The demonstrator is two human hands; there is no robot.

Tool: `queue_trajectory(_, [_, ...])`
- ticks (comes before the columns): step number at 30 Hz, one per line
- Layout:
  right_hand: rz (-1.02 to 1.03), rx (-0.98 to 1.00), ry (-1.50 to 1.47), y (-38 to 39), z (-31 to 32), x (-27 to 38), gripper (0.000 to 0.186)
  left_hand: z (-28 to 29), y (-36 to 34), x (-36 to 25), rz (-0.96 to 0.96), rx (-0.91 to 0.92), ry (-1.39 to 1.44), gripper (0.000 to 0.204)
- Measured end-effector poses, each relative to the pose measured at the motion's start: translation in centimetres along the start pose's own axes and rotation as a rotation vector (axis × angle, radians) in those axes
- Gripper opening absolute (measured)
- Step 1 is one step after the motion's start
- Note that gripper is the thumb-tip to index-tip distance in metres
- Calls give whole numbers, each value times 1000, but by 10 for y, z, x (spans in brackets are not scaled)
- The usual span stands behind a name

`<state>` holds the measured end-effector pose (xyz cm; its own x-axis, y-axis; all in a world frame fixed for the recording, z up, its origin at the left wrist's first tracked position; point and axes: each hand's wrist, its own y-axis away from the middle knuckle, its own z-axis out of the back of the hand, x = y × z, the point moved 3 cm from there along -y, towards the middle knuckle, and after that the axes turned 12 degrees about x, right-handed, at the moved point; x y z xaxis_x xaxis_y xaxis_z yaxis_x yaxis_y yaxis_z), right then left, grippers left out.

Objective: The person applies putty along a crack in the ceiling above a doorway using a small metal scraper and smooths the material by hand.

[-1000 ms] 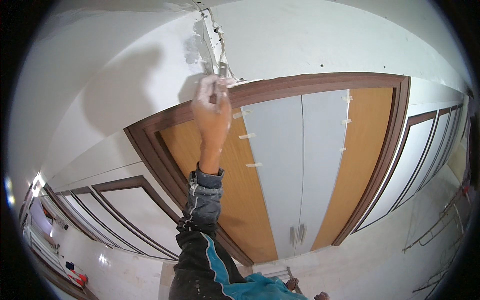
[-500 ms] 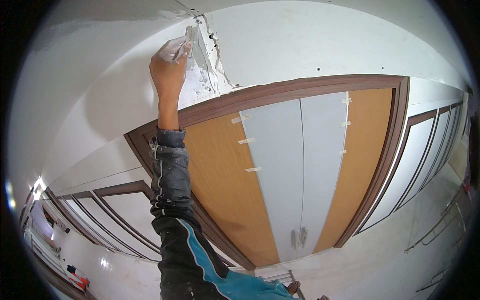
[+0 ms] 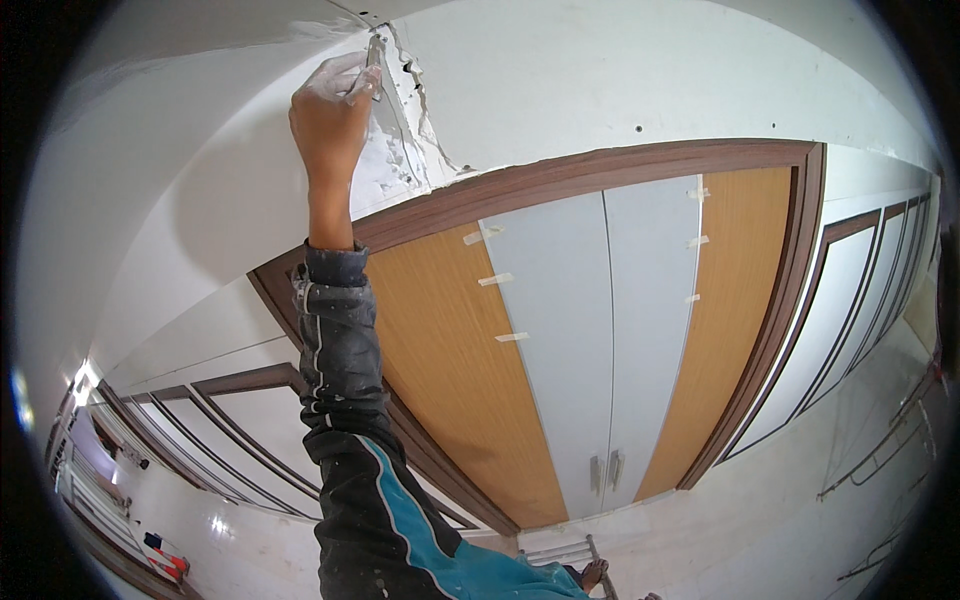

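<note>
Pale wall [image 3: 560, 80] stretches above a brown frame [image 3: 620, 165] that surrounds two grey doors [image 3: 560, 320] and wood-toned panels [image 3: 450, 350], with short bits of tape [image 3: 495, 280] across the seams. Over the frame's top left part, we see a ragged strip [image 3: 412, 120] of broken surface rising toward the upper corner, with a smeared patch [image 3: 385, 155] just beside it on the left.

Our left hand [image 3: 328, 105] is raised high, whitened with powder or paste, its fingers [image 3: 355, 84] clamped on a small flat tool [image 3: 374, 62]. That tool stands near the top of the strip, on its left side; we cannot tell whether its edge touches the wall. Something dark sits by the ladder [image 3: 555, 553] at the lower edge, too small for us to say whether it is our right hand.

We judge that the step in hand is working filler along this joint, with the strip only partly covered. The next move seems to call for a flat, steady stroke down the strip, easing off near its crumbly edge so that nothing more breaks away.
</note>
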<state>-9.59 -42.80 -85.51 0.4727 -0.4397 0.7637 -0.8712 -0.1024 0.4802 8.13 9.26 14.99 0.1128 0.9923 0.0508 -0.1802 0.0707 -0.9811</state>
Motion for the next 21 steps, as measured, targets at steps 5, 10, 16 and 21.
queue_trajectory(5, [-90, -53, -20, 4, 4, -1, 40, -1, 0, -5, 0, 78, 1, 32])
queue_trajectory(10, [-63, -56, -25, 9, -1, 6, 51, 3, 8, -5, 31, 153, 20, 32])
queue_trajectory(16, [-83, -46, -62, 11, -6, 15, 50, 0, 20, -1, 160, 188, 182, 31])
queue_trajectory(21, [-102, -77, -21, 7, -5, 8, 48, 3, 28, 6, 237, 212, 247, 33])
